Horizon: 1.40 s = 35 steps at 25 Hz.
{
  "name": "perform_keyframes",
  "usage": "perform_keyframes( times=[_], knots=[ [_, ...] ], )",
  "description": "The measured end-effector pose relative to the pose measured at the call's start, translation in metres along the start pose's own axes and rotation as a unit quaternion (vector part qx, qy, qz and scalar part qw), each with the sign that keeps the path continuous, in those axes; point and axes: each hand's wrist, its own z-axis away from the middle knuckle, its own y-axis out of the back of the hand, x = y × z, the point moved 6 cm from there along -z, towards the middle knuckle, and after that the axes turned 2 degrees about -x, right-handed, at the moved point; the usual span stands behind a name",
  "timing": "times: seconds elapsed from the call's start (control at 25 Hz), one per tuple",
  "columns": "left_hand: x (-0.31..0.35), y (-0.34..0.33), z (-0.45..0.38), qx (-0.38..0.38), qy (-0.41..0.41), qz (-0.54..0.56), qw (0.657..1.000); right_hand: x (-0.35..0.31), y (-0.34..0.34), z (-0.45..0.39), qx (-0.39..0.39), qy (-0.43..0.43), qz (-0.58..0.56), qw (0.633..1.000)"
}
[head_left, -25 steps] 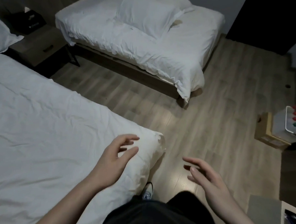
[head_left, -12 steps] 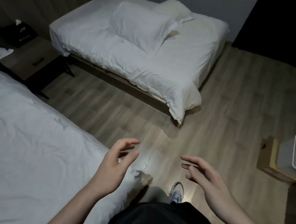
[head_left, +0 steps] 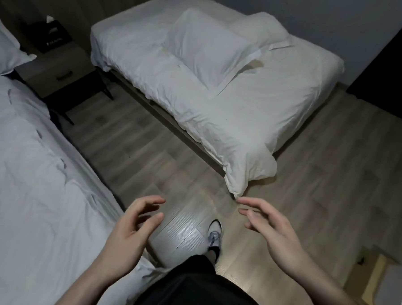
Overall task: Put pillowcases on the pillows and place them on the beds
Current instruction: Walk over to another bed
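Note:
Two white beds flank a strip of wooden floor. On the far bed (head_left: pixel 255 122) lies a cased white pillow (head_left: pixel 207 50), with a second pillow (head_left: pixel 260 27) behind it near the wall. The near bed (head_left: pixel 30 190) fills the left side, and a pillow corner (head_left: pixel 5 46) shows at its head. My left hand (head_left: pixel 130 232) hovers over the floor beside the near bed's edge, fingers loosely curled, holding nothing. My right hand (head_left: pixel 275 228) is raised in front of the far bed's corner, fingers relaxed and empty.
A wooden nightstand (head_left: pixel 57 72) stands between the bed heads, with a dark tissue box (head_left: pixel 50 34) on it. A cardboard box with a white container (head_left: pixel 388 292) sits on the floor at the right. My foot in a pale shoe (head_left: pixel 214 237) steps on the floor.
The view has moved forward and right, off the near bed toward the far bed. Both hands stay empty; the left one has left the near bed's corner and now hangs over the floor.

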Motion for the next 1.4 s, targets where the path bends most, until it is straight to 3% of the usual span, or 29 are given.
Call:
perform_keyframes(
  times=[0.16, 0.48, 0.56, 0.84, 1.08, 1.24, 1.4],
  knots=[
    [0.018, -0.032, -0.091, -0.025, 0.003, -0.001, 1.000, 0.002, 0.047, -0.046, 0.021, -0.038, 0.003, 0.999],
    [0.108, -0.109, -0.272, -0.103, -0.072, -0.048, 0.991, -0.020, 0.163, -0.138, 0.130, -0.029, -0.065, 0.989],
    [0.112, -0.120, -0.302, -0.093, -0.065, -0.055, 0.992, -0.014, 0.180, -0.173, 0.109, -0.044, -0.082, 0.990],
    [0.101, -0.116, -0.359, 0.026, 0.027, -0.032, 0.999, -0.050, 0.237, -0.318, 0.002, -0.041, 0.020, 0.999],
    [0.082, -0.067, -0.378, 0.114, 0.092, 0.011, 0.989, -0.090, 0.206, -0.414, -0.093, -0.040, 0.051, 0.994],
    [0.065, -0.019, -0.433, 0.088, 0.096, 0.032, 0.991, -0.089, 0.146, -0.463, -0.085, -0.072, 0.031, 0.993],
    [0.055, 0.053, -0.502, 0.012, 0.062, -0.002, 0.998, -0.090, 0.073, -0.505, -0.031, -0.099, 0.010, 0.995]
  ],
)
